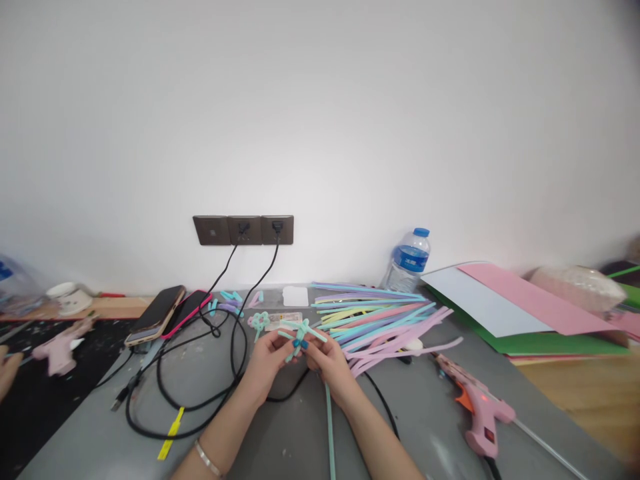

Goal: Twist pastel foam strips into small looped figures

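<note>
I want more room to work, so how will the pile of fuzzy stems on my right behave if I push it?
The fuzzy stems are probably light, being so thin. They likely bend rather than snap: some pink stems curve, and the mint-green piece being held looks shaped from similar material. Pushed, they may fan out, since no tie shows around them.

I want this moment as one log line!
left hand: holds mint-green fuzzy-stem piece; right hand: holds same piece; at right: pink plastic glue gun, grey tabletop

Phones left of pipe cleaners, glue gun right, bottle behind.
</note>
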A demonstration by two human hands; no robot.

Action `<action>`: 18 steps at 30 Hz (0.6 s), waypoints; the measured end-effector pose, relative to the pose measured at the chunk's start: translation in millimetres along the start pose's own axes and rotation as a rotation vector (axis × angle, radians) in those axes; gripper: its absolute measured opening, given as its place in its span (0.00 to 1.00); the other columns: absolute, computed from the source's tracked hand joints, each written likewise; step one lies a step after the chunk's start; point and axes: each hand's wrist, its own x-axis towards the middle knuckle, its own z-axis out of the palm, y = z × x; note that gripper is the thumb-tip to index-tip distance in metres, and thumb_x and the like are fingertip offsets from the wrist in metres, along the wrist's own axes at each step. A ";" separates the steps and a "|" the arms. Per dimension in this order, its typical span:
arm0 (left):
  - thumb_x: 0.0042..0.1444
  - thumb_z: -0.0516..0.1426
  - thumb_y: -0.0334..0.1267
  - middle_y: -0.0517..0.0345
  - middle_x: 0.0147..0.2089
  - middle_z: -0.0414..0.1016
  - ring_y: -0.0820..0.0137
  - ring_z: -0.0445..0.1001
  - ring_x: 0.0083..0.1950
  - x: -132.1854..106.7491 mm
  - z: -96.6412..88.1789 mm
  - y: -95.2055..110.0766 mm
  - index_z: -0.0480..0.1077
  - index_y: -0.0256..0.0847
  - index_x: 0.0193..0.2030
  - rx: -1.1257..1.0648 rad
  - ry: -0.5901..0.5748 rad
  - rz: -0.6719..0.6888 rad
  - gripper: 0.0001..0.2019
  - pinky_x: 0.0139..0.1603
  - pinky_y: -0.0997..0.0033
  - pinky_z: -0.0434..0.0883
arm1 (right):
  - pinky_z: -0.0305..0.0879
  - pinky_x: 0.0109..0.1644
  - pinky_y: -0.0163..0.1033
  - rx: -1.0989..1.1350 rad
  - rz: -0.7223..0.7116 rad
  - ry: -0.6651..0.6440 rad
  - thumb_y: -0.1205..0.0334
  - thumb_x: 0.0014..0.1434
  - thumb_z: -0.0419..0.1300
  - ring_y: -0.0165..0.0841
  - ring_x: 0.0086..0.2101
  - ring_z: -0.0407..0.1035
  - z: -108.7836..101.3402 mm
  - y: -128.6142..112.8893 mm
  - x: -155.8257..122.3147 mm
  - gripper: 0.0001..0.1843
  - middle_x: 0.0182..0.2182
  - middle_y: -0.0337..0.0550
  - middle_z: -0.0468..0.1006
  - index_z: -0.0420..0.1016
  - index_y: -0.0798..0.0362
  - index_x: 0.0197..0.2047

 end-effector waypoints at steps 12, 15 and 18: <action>0.38 0.69 0.45 0.55 0.31 0.78 0.68 0.76 0.31 -1.1 -3.4 -0.7 0.73 0.37 0.33 0.010 -0.042 -0.078 0.17 0.26 0.74 0.72 | 0.39 0.19 0.31 -0.076 -0.034 0.009 0.49 0.50 0.66 0.20 0.15 0.45 -1.7 0.1 -0.8 0.20 0.17 0.31 0.68 0.62 0.52 0.28; 0.39 0.69 0.45 0.58 0.28 0.77 0.71 0.75 0.28 -0.8 -4.5 -0.6 0.73 0.37 0.32 0.037 -0.046 -0.086 0.17 0.24 0.77 0.70 | 0.39 0.19 0.31 -0.098 -0.039 -0.003 0.48 0.51 0.65 0.20 0.15 0.45 -0.5 -2.3 -1.4 0.20 0.17 0.31 0.67 0.62 0.52 0.27; 0.39 0.69 0.45 0.60 0.25 0.75 0.76 0.72 0.25 -0.8 -4.2 2.2 0.73 0.36 0.30 0.030 -0.040 -0.076 0.16 0.22 0.81 0.66 | 0.38 0.19 0.31 -0.091 -0.031 -0.025 0.48 0.51 0.65 0.20 0.16 0.42 0.1 -3.0 -1.0 0.19 0.16 0.28 0.60 0.64 0.53 0.27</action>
